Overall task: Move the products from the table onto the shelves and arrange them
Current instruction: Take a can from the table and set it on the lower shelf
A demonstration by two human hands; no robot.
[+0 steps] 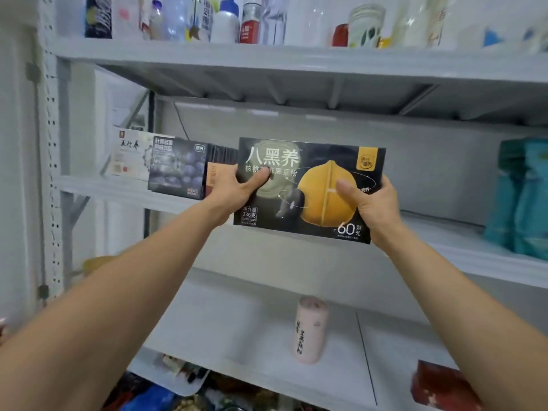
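Both hands clamp black box (308,188), long axis 9-to-3: left hand (240,188) at 9, right hand (370,203) at 3, middle shelf (444,253) gap at 12.

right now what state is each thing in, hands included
black box, held upright by both ends, front facing the camera
left hand, grips the box's left end
right hand, grips the box's right end
blue box, standing on the middle shelf
white box, standing left of the blue box
pink canister, upright on the lower shelf
teal pouches, standing on the middle shelf, right
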